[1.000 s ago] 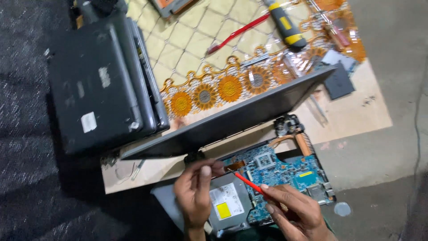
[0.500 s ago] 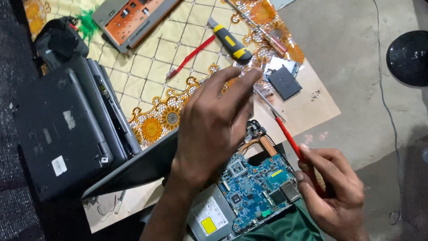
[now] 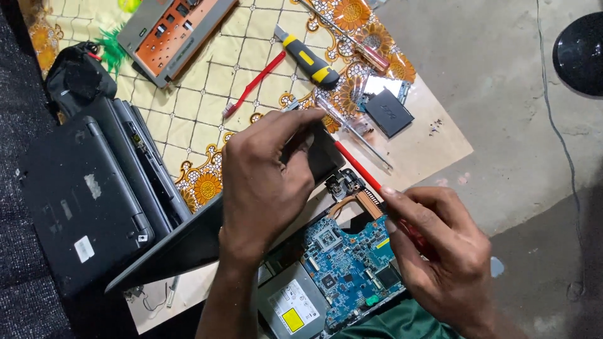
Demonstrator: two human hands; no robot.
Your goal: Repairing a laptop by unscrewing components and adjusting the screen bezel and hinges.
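Observation:
An opened laptop lies in front of me with its blue motherboard (image 3: 348, 263) and silver optical drive (image 3: 292, 307) bare. Its dark lid (image 3: 182, 245) stands tilted over the base. My left hand (image 3: 264, 182) grips the lid's upper right edge, fingers curled over it. My right hand (image 3: 440, 251) holds a red-handled screwdriver (image 3: 355, 164), whose shaft points up and left toward the lid hinge (image 3: 342, 185) and copper heat pipe.
Two black laptops (image 3: 81, 194) are stacked at the left on a floral cloth. A yellow-black utility knife (image 3: 308, 59), a red toothbrush (image 3: 254, 75), a clear-handled screwdriver (image 3: 352, 129), a black square part (image 3: 388, 113) and a grey-orange panel (image 3: 176, 31) lie behind. Concrete floor at right.
My left hand has risen from the optical drive to the lid's edge and taken hold of it. My right hand with the screwdriver has shifted right, beside the motherboard.

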